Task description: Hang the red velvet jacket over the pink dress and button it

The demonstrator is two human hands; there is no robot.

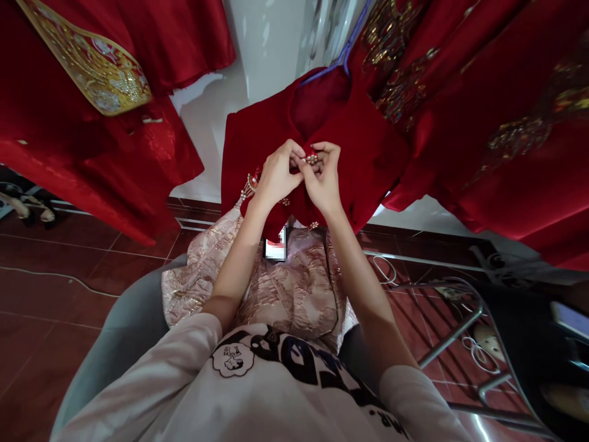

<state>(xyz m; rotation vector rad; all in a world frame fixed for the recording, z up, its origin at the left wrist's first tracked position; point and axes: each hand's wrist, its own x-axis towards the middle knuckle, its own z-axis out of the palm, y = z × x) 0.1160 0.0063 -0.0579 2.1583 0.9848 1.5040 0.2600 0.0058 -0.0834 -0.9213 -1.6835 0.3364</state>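
A dark red jacket (257, 132) hangs in front of me on a blue hanger (343, 60), its lower edge reaching over my lap. Both my hands meet at the front opening, just below the neckline. With fingers bent and pinched, my left hand (280, 172) grips the front edge of the jacket. My right hand (324, 178) is closed around a small beaded button (311, 159), whose pearly beads show between thumb and fingers. The fingertips partly hide the fastening. Left of my left wrist hangs a beaded tassel ornament (251, 183). Another beaded piece (313, 226) sits near the hem.
A phone (275, 250) lies on the pink-gold brocade cloth (294, 282) over my lap. Red embroidered garments (115, 80) hang at left and more red garments (460, 135) at right. A black-seated metal-framed chair (510, 319) stands right, with a white cable (481, 356) beside it.
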